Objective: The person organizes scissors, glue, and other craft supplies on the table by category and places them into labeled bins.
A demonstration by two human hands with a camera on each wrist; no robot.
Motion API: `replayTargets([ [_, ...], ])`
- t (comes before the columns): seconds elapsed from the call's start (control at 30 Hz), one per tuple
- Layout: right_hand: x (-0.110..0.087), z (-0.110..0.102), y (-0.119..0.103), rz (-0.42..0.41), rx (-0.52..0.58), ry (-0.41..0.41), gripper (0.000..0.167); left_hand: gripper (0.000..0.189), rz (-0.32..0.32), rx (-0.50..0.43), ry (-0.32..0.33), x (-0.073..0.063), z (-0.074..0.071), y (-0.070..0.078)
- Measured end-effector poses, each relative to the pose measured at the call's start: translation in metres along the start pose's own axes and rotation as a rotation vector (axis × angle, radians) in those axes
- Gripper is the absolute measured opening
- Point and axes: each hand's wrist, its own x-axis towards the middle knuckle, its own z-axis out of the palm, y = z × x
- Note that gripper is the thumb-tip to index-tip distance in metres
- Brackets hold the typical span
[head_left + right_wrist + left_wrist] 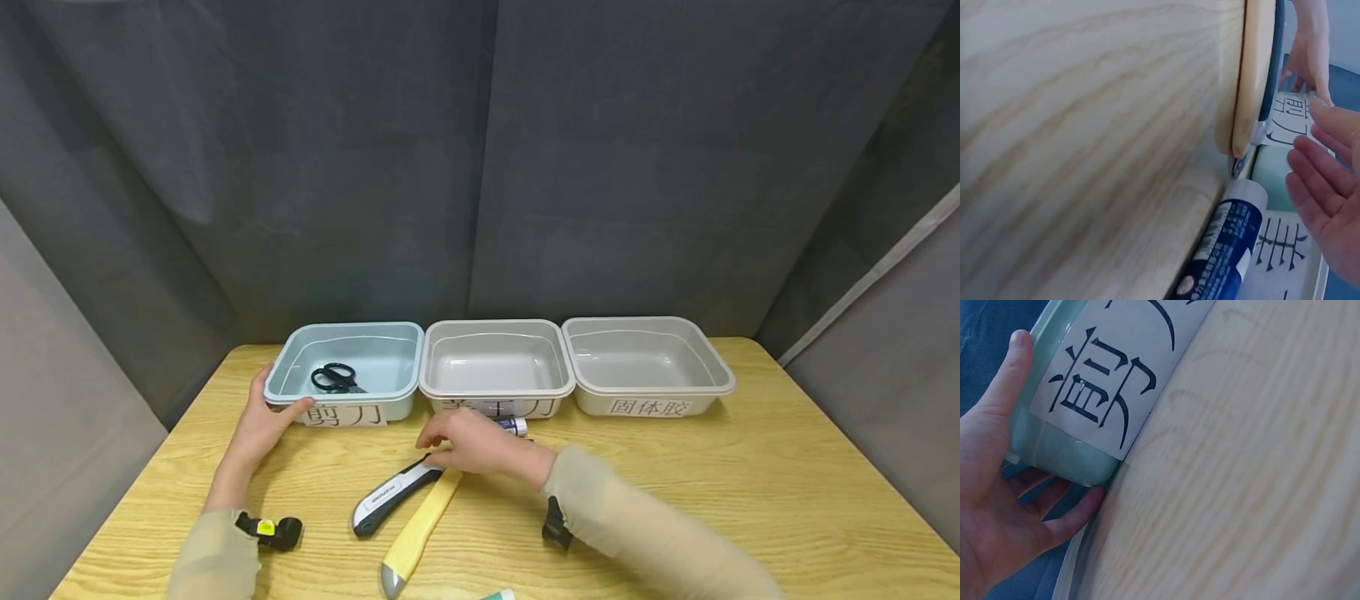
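My left hand (258,425) holds the left front corner of a light blue bin (401,408), thumb along its front and fingers round its side. Black-handled scissors (337,379) lie inside that bin. My right hand (472,442) hovers over the table in front of the middle bin, fingers loosely bent; in the right wrist view nothing is between them. Below it lie a white-and-black utility knife (393,497) and a long yellow-handled tool (422,533) with a grey end. A blue glue stick (1222,250) with a white cap lies beside the middle bin, partly hidden by the hand in the head view.
A grey middle bin (497,393) and a grey right bin (652,390) stand in a row with the blue one, all labelled in front. A green-and-white object (499,595) shows at the bottom edge. Dark curtains (480,167) hang behind the wooden table (750,500).
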Motion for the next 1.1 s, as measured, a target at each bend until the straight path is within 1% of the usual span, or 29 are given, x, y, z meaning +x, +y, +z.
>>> replayTargets([
  [0.2,0.003,0.013,0.000,0.017,-0.031,-0.071,0.032,0.103,-0.005,-0.003,0.001,0.000,0.000,-0.001],
  [0.33,0.006,0.020,0.002,0.029,-0.053,-0.104,0.035,0.103,-0.011,-0.007,-0.002,-0.001,0.000,-0.001],
  [0.47,0.009,0.021,0.003,0.044,-0.067,-0.130,0.038,0.103,-0.011,-0.008,-0.003,-0.001,0.000,-0.001],
  [0.6,0.011,0.020,0.001,0.030,-0.081,-0.150,0.038,0.103,-0.009,-0.001,-0.007,-0.002,0.000,0.000],
  [0.77,0.012,0.021,0.000,0.019,-0.104,-0.155,0.036,0.102,-0.005,0.000,-0.010,-0.002,-0.001,0.000],
  [1.1,0.014,0.021,0.000,0.013,-0.135,-0.138,0.034,0.102,0.012,-0.012,-0.001,0.000,0.000,-0.001],
])
